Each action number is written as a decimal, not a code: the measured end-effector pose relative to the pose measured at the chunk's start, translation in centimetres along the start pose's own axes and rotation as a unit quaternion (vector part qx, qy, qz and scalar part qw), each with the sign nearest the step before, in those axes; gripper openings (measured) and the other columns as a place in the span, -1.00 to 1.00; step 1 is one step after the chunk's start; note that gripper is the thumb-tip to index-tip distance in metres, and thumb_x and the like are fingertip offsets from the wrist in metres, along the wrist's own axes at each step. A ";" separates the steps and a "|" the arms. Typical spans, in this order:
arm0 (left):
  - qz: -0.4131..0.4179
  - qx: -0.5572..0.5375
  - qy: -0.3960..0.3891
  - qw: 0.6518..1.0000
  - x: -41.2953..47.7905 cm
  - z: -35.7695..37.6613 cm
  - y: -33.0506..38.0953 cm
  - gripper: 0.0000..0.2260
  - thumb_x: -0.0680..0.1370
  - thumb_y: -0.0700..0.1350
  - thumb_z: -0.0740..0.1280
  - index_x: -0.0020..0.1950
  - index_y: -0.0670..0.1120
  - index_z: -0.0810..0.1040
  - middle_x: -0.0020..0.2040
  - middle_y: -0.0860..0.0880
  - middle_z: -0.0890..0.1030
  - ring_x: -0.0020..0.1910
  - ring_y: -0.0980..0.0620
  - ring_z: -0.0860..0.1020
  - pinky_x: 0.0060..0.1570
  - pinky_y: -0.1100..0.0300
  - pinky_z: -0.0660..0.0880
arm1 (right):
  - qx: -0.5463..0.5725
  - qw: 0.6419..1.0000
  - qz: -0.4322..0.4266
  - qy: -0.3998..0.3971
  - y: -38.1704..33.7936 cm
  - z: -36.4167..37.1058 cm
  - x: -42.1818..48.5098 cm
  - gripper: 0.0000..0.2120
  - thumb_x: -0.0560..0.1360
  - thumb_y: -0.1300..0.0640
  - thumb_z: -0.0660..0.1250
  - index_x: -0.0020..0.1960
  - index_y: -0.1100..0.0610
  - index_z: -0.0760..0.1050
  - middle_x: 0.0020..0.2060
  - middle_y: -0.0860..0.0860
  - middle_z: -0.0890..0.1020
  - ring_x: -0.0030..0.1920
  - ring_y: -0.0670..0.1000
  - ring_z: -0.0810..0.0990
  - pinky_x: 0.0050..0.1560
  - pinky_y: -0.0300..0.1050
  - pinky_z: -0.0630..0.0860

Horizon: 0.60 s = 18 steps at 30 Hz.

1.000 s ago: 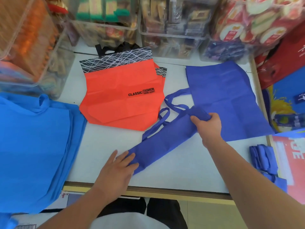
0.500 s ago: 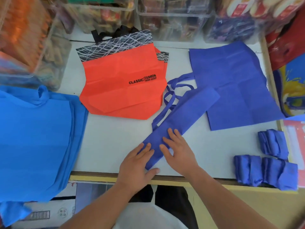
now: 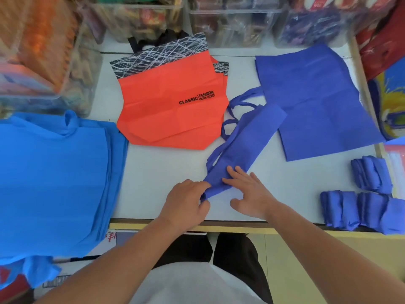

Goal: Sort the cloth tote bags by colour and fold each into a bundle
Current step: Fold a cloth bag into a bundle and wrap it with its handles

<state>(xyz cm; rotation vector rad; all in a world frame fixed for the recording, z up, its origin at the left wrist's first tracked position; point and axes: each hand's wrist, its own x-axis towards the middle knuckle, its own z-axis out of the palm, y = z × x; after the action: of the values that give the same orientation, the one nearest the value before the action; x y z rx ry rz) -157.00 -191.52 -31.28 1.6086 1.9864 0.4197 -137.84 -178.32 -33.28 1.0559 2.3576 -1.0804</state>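
Left hand (image 3: 186, 202) pinches folded blue tote (image 3: 247, 143); right hand (image 3: 247, 194) spread on it; bins (image 3: 232, 12) hold blurred packets (image 3: 228, 29).

Folded royal-blue bag (image 3: 247, 145), centre: matt non-woven cloth, fine-grained, softly creased.
Flat royal-blue bag (image 3: 313, 102), upper right: same matt cloth, fold lines showing.
Royal-blue bundles (image 3: 361, 209), lower right: same cloth, rumpled.
Orange bags (image 3: 166, 119), upper centre: matt cloth with crisp creases, black printed lettering, top band printed black with white lines.
Sky-blue stack (image 3: 52, 176), left: matt cloth, smooth-faced.
Table top (image 3: 166, 172): smooth, pale, low sheen.
Table edge (image 3: 285, 224), lower centre: darker strip, material cannot be told.
Clear bins (image 3: 232, 29), top of frame: glossy transparent plastic, blurred.
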 end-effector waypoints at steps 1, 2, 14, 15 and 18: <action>-0.003 -0.027 0.002 1.000 -0.1 -0.9 0.0 -0.78 0.51 -0.06 0.31 0.14 0.02 0.59 -0.13 0.09 0.59 -0.13 0.05 0.49 -0.11 0.12 0.46 | 0.021 1.000 -0.009 0.021 0.0 0.5 -0.4 -0.45 0.56 -0.12 0.33 0.53 -0.14 0.33 0.62 -0.21 0.07 0.61 -0.20 -0.10 0.62 0.05 -0.14; -0.005 -0.050 0.001 0.999 -0.2 -1.7 0.3 -0.78 0.53 -0.07 0.35 0.18 0.05 0.58 -0.10 0.13 0.60 -0.14 0.12 0.47 -0.09 0.17 0.45 | 0.059 0.997 -0.011 0.048 -0.1 1.0 -0.9 -0.49 0.55 -0.22 0.33 0.46 -0.15 0.41 0.59 -0.22 0.18 0.58 -0.26 -0.02 0.62 0.03 -0.11; -0.092 -0.285 -0.148 0.943 4.0 -3.3 5.4 -0.65 0.45 -0.02 0.52 0.21 0.11 0.55 0.08 0.19 0.68 0.07 0.22 0.63 0.20 0.11 0.57 | 0.468 0.841 0.126 0.239 -1.8 2.5 -5.2 -0.66 0.65 -0.21 0.14 0.07 -0.02 0.58 -0.07 -0.08 0.68 -0.02 -0.02 0.63 0.04 -0.06 0.57; -0.085 -0.241 -0.174 0.951 4.4 -2.5 5.4 -0.69 0.49 0.03 0.47 0.21 0.14 0.53 0.09 0.20 0.67 0.08 0.21 0.62 0.20 0.08 0.57 | 0.489 0.825 0.153 0.238 -1.5 2.1 -5.2 -0.62 0.66 -0.21 0.14 0.02 0.03 0.58 -0.10 0.01 0.68 -0.08 -0.01 0.63 0.03 -0.02 0.57; -0.071 -0.092 -0.185 0.976 5.3 -0.4 5.8 -0.91 0.64 0.07 0.24 0.10 0.11 0.46 -0.05 0.10 0.63 -0.09 0.03 0.60 0.01 -0.03 0.58 | 0.526 0.788 0.195 0.253 -0.6 1.4 -5.1 -0.57 0.66 -0.22 0.13 -0.04 0.11 0.55 -0.18 0.00 0.65 -0.16 -0.06 0.57 -0.08 -0.09 0.53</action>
<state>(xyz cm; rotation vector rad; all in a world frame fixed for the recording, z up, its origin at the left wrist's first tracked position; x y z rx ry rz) -153.30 -184.94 -28.87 1.3110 1.7118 0.2203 -134.91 -182.06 -31.02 2.3097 1.5326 -2.1998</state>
